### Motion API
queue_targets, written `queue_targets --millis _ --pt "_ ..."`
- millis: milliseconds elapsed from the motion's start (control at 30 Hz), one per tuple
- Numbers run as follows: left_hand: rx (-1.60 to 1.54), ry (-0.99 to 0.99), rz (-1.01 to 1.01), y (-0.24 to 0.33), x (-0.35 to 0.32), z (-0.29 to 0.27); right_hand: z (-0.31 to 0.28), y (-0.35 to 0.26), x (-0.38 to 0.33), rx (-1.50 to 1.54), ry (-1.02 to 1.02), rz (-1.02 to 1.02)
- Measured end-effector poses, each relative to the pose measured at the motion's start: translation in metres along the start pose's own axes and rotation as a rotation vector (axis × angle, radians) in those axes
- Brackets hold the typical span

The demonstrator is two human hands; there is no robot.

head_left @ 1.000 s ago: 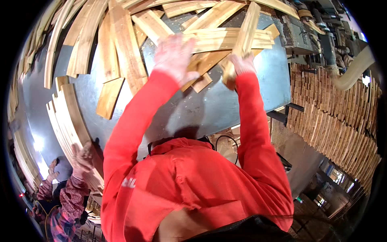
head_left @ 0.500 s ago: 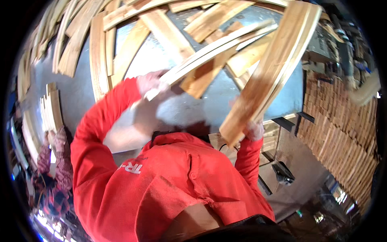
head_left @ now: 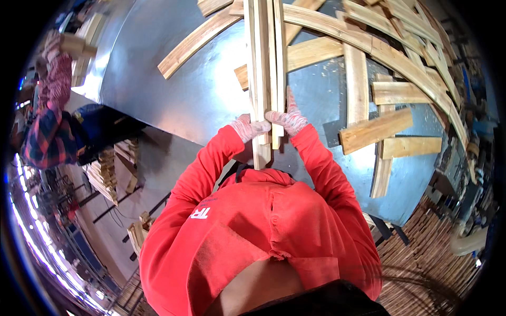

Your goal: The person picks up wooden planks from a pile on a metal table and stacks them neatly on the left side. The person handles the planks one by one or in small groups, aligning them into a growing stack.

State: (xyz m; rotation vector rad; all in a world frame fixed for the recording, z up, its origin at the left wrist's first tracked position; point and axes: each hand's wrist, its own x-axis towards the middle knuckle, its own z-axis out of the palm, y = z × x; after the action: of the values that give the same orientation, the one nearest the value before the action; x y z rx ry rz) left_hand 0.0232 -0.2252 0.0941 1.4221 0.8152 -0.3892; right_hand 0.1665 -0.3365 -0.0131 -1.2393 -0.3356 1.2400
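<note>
Overhead, a person in a red top grips a bundle of wooden slats w/ both gloved hands, holding it on edge above a grey metal table. Left hand is closed around the bundle's left side near its lower end; right hand presses flat-ish against the right side, fingers wrapped on the wood. Hands sit just beside each other, w/ the slats between them. Bundle runs from the chest up and away, crossing loose boards scattered over the tabletop at right and top. At far left, another person in a plaid sleeve holds a wood piece; stacked wood sits below the table edge.
</note>
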Motion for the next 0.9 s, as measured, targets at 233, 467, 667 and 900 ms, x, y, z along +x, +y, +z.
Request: queue_targets --millis 233,467,667,900 --pt "-0.989 0.192 0.09 -0.134 -0.002 -0.081 0.035 -0.021 0.025 0.886 -0.598 0.377" --pt "-0.267 0.522 0.187 -0.122 0.012 -0.149 0.126 0.003 0.052 0.128 -0.271 0.367" --pt "-0.62 0.548 0.025 -0.116 -0.018 -0.187 0.161 -0.03 0.074 -0.054 -0.359 0.345" --pt "-0.969 0.525 0.28 -0.174 -0.004 -0.194 0.208 -0.058 0.111 -0.001 -0.49 0.286"
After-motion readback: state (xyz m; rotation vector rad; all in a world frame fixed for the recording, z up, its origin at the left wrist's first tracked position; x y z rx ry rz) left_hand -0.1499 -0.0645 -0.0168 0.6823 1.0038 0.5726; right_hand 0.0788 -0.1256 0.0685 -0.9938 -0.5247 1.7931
